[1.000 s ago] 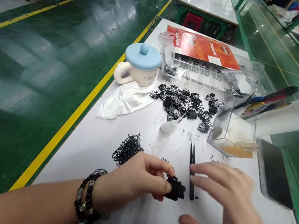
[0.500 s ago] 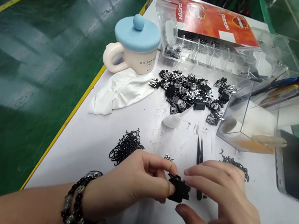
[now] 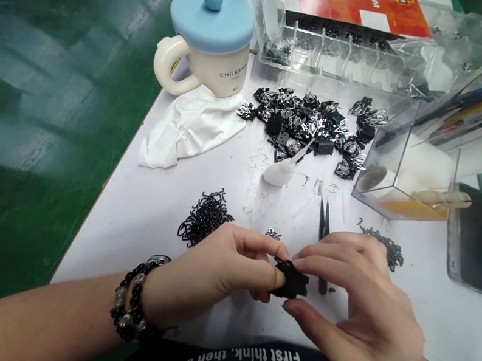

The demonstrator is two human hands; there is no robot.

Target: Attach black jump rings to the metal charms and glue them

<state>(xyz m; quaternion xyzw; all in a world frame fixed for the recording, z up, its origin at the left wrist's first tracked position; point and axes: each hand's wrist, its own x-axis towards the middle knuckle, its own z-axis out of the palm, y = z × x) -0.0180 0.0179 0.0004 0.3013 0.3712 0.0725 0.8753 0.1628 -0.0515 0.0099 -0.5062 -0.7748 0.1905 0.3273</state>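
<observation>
While the left hand [image 3: 206, 276], with a beaded bracelet [image 3: 133, 298] on its wrist, pinches a clump of black metal clips [image 3: 291, 279] between thumb and fingertips, the right hand [image 3: 362, 312] comes in from the other side. Its fingers [image 3: 325, 257] reach the clump's upper edge and its thumb [image 3: 305, 320] curves below. Whether it grips the clump or only steadies it, I can't tell. The clump sits between the two hands, held above the white work table [image 3: 119, 246].

Beyond the left hand lie a tangled pile of black wire hooks [image 3: 204, 217] and, further off, a crumpled white cloth [image 3: 189, 129] beside a cream mug [image 3: 199, 69] with a blue silicone lid. Just past the left fingertips is a small metal clip [image 3: 273, 234]. Further ahead, a heap of black and silver clips [image 3: 309, 127] sits near a white plastic dropper bottle [image 3: 279, 171] and in front of a clear plastic tray [image 3: 336, 55]. A pair of black tweezers [image 3: 323, 225] lies partly under the right hand. Past that hand are a small pile of black hooks [image 3: 384, 247], a clear acrylic box [image 3: 403, 177] and a dark phone [image 3: 475, 244].
</observation>
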